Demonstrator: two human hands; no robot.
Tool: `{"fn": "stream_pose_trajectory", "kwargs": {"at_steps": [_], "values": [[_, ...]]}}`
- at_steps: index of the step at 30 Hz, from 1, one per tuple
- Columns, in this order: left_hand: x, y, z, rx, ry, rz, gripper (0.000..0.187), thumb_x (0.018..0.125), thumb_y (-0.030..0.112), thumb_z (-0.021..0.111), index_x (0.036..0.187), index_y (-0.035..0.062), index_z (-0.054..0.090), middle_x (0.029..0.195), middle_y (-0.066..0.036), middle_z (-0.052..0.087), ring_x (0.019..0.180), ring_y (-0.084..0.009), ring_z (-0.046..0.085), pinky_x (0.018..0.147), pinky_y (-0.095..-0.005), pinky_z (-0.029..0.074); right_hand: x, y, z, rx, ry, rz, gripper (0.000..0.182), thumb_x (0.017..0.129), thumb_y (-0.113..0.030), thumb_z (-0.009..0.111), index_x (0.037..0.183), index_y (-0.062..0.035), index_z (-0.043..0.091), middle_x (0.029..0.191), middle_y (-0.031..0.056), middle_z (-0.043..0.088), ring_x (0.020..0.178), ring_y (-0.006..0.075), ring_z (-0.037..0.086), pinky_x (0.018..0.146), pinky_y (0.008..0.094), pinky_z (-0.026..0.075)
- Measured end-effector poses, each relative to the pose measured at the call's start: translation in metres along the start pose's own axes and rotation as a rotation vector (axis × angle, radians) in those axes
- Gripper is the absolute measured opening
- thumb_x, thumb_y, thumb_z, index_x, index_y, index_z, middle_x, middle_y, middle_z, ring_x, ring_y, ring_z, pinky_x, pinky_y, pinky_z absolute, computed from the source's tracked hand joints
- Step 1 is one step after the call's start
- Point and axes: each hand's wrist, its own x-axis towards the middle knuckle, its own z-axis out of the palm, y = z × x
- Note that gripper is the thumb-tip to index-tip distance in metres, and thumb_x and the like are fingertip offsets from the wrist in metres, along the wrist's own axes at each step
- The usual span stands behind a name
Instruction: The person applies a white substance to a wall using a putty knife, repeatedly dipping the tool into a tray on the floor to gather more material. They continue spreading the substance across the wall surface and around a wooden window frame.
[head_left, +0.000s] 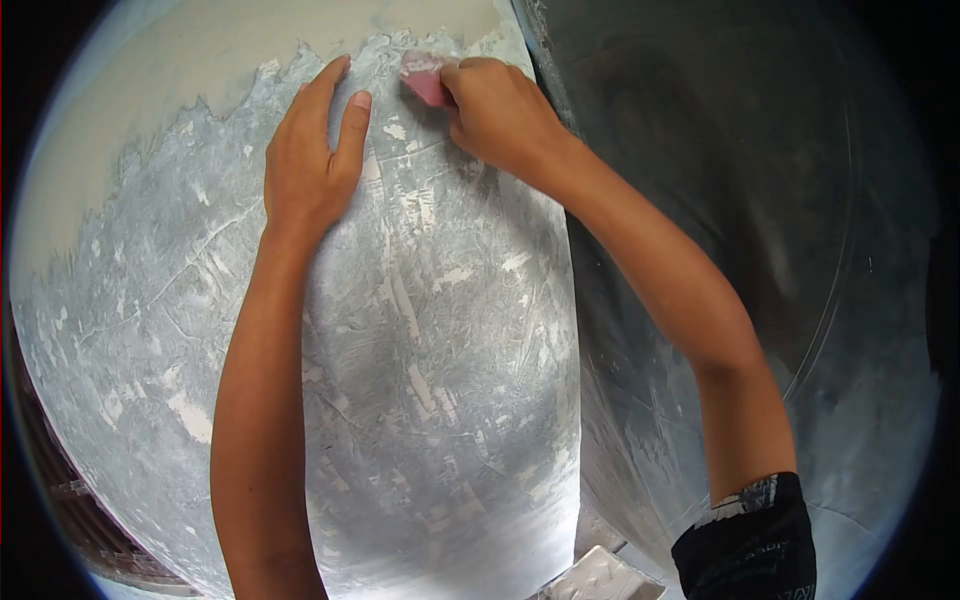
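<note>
A large curved panel is coated with streaky grey paste, with paler patches showing through. Along its top left runs a bare beige band with a ragged edge where the grey stops. My left hand rests against the coated surface, fingers up and thumb apart, holding nothing. To its right, near the top of the panel, my right hand grips a flat pink scraper. Whitish paste covers the scraper's upper edge, which lies at the panel's surface. My fingers hide the rest of the scraper.
A dark, smooth curved surface borders the panel's right edge. At the bottom, a pale tray with whitish material is partly cut off. Dark brown slatted shapes show at the lower left.
</note>
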Motion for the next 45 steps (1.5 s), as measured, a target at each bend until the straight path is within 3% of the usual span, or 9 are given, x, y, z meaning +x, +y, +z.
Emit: {"fn": "stream_pose_trajectory", "kwargs": {"at_steps": [8, 10, 16, 22, 27, 35, 37, 38, 45], "values": [[0.001, -0.002, 0.003, 0.035, 0.018, 0.009, 0.05, 0.101, 0.04, 0.05, 0.135, 0.0048, 0.058, 0.133, -0.021, 0.062, 0.13, -0.0409, 0.054, 0.109, -0.0457, 0.042, 0.067, 0.054, -0.015, 0.162, 0.127, 0.289, 0.031, 0.089, -0.021, 0.061, 0.089, 0.0074, 0.071, 0.093, 0.0299, 0.069, 0.087, 0.0446, 0.07, 0.073, 0.0514, 0.054], [0.001, -0.003, 0.002, 0.001, 0.019, 0.003, 0.051, 0.101, 0.041, 0.05, 0.135, 0.0044, 0.058, 0.133, -0.02, 0.062, 0.128, -0.04, 0.055, 0.109, -0.0448, 0.042, 0.055, 0.053, 0.004, 0.039, 0.152, 0.096, 0.017, 0.077, 0.0, 0.062, 0.091, 0.0043, 0.071, 0.089, 0.0271, 0.068, 0.085, 0.0433, 0.067, 0.078, 0.049, 0.054], [0.0, -0.004, 0.003, 0.018, 0.037, 0.038, 0.051, 0.1, 0.041, 0.05, 0.135, 0.0037, 0.058, 0.132, -0.02, 0.063, 0.125, -0.0389, 0.058, 0.108, -0.0438, 0.043, -0.013, -0.017, -0.014, 0.215, 0.081, 0.026, 0.031, 0.072, 0.007, 0.059, 0.095, -0.0075, 0.074, 0.085, 0.0222, 0.068, 0.08, 0.0402, 0.07, 0.072, 0.0479, 0.056], [0.001, -0.004, 0.003, 0.009, 0.04, 0.011, 0.051, 0.1, 0.04, 0.051, 0.134, 0.0031, 0.059, 0.132, -0.02, 0.063, 0.124, -0.0388, 0.058, 0.107, -0.0435, 0.043, 0.07, 0.048, -0.016, 0.042, 0.146, 0.277, 0.026, 0.09, -0.015, 0.058, 0.089, 0.0079, 0.07, 0.093, 0.0292, 0.069, 0.088, 0.0443, 0.069, 0.075, 0.0511, 0.053], [0.0, -0.001, 0.0, -0.013, 0.031, -0.002, 0.051, 0.1, 0.04, 0.051, 0.134, 0.0028, 0.058, 0.132, -0.02, 0.063, 0.124, -0.039, 0.058, 0.107, -0.0434, 0.043, -0.002, 0.01, 0.01, -0.001, 0.08, 0.047, 0.026, 0.075, 0.003, 0.062, 0.095, -0.0069, 0.074, 0.092, 0.0239, 0.068, 0.088, 0.0427, 0.068, 0.08, 0.0496, 0.055], [0.001, -0.002, 0.003, 0.057, 0.038, 0.035, 0.051, 0.1, 0.04, 0.051, 0.134, 0.0025, 0.058, 0.131, -0.021, 0.063, 0.123, -0.0401, 0.059, 0.106, -0.0431, 0.044, 0.066, 0.04, -0.003, 0.157, 0.358, 0.025, 0.011, 0.079, 0.0, 0.06, 0.086, 0.0011, 0.069, 0.084, 0.0215, 0.068, 0.078, 0.0401, 0.068, 0.069, 0.0472, 0.053], [0.0, -0.004, 0.003, 0.032, 0.039, 0.021, 0.051, 0.101, 0.04, 0.05, 0.134, 0.0025, 0.058, 0.131, -0.021, 0.063, 0.122, -0.0401, 0.059, 0.106, -0.0435, 0.044, 0.08, 0.04, -0.007, 0.049, 0.04, 0.333, 0.023, 0.089, -0.011, 0.056, 0.091, 0.007, 0.07, 0.093, 0.0285, 0.069, 0.09, 0.0442, 0.069, 0.077, 0.0505, 0.053], [0.0, -0.003, 0.001, 0.036, 0.035, 0.021, 0.051, 0.101, 0.04, 0.05, 0.134, 0.0025, 0.058, 0.131, -0.021, 0.063, 0.122, -0.0401, 0.059, 0.106, -0.0435, 0.044, 0.062, 0.042, 0.005, 0.028, 0.288, -0.041, 0.007, 0.079, 0.0, 0.062, 0.085, 0.0017, 0.066, 0.084, 0.0211, 0.068, 0.08, 0.0416, 0.067, 0.071, 0.0482, 0.055], [0.001, -0.003, 0.003, 0.022, 0.045, 0.034, 0.052, 0.101, 0.041, 0.049, 0.134, 0.0028, 0.059, 0.131, -0.021, 0.063, 0.122, -0.039, 0.06, 0.105, -0.0439, 0.045, -0.009, -0.013, -0.002, 0.119, 0.177, -0.029, 0.018, 0.072, 0.005, 0.062, 0.09, 0.0021, 0.065, 0.083, 0.021, 0.066, 0.081, 0.0414, 0.066, 0.073, 0.0487, 0.054]]}}
